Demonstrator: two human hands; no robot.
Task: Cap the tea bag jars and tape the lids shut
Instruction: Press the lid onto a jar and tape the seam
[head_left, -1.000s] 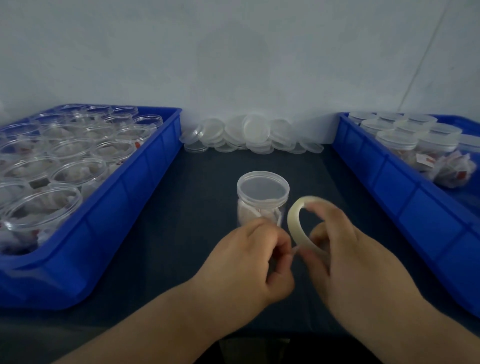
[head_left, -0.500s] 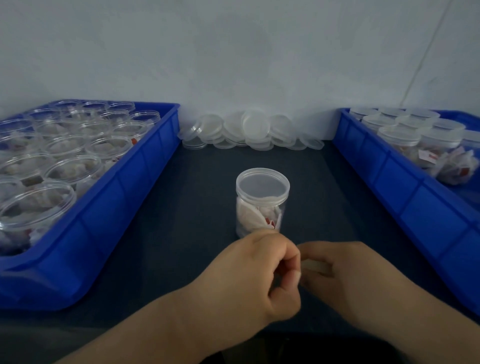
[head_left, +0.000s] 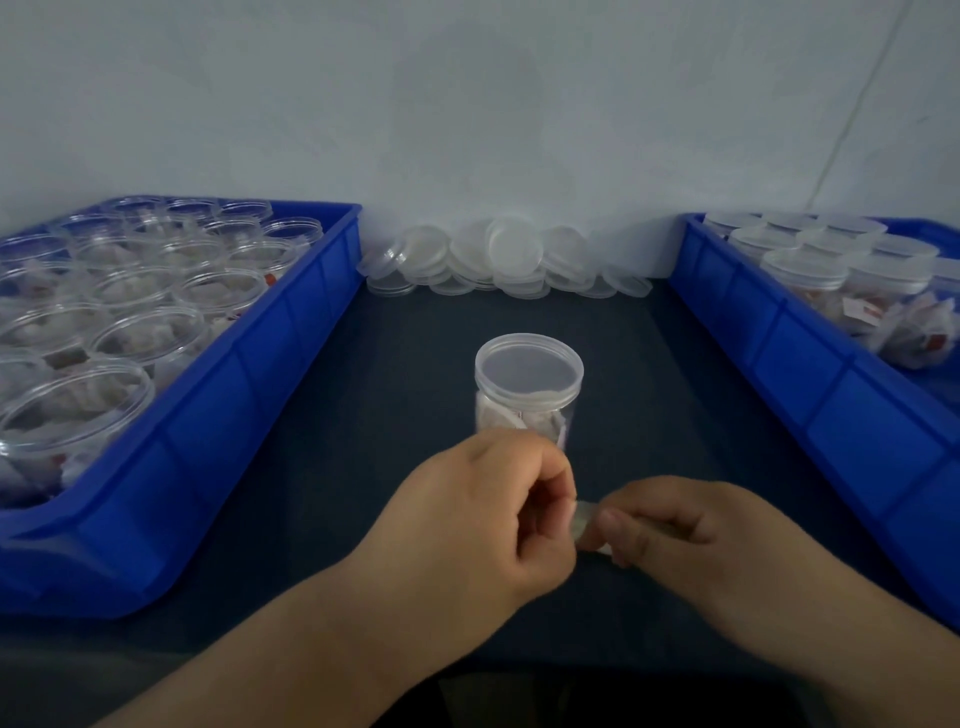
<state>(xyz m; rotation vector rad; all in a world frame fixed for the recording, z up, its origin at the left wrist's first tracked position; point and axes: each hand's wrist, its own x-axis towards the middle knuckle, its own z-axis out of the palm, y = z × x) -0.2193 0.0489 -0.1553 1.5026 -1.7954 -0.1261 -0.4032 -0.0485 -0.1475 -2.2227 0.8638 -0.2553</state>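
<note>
A clear capped jar (head_left: 527, 387) with tea bags inside stands upright on the dark table (head_left: 363, 415), in the middle. Just in front of it my two hands meet. My right hand (head_left: 675, 525) grips a roll of clear tape (head_left: 584, 522), mostly hidden under its fingers. My left hand (head_left: 488, 514) pinches the tape's free end between thumb and fingertips, right beside the roll. Neither hand touches the jar.
A blue bin (head_left: 218, 415) on the left holds several open jars with tea bags. A second blue bin (head_left: 810, 384) on the right holds several capped jars and loose tea bags. Loose clear lids (head_left: 498, 260) lie piled against the back wall.
The tape roll stood upright in my right hand a second ago; it now lies low, hidden under the fingers. Both hands have sunk towards the table while my left hand keeps picking at the tape.
</note>
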